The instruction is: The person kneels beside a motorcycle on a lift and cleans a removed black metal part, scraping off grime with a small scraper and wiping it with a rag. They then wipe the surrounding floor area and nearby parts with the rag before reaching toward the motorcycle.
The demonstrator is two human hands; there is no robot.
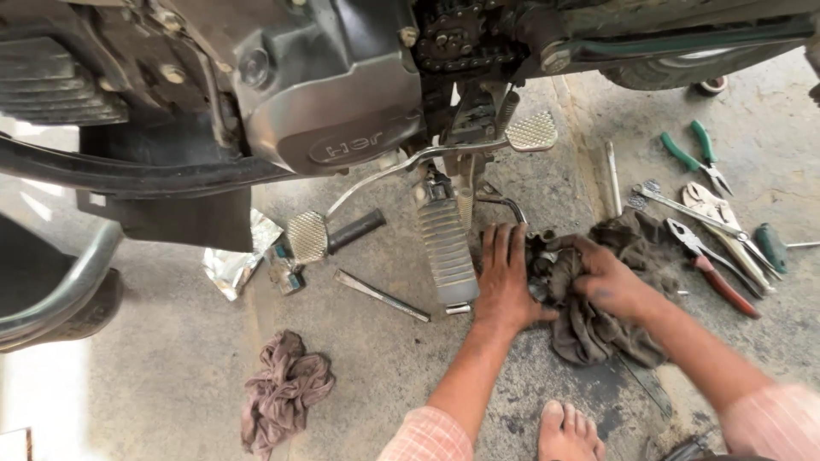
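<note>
While both hands [555, 277] press, greasy dark rag [598, 329], perhaps wrapping metal

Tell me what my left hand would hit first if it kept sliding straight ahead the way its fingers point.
Probably the curved metal stand rod just beyond the left hand, whose fingers point up toward the motorcycle. The ribbed silver footpeg lies just beside that line; depth is hard to judge.

Two bare forearms emerge from short, loose sleeves [427, 437] of pale pink-and-white checked cloth, the cuffs ending near the elbow. The left hand [506, 277] and right hand [608, 280] wear no gloves, rings or watch (dark grease smudges mark the knuckles and fingers). A bare foot [568, 434], unshod, shows between the arms.
</note>
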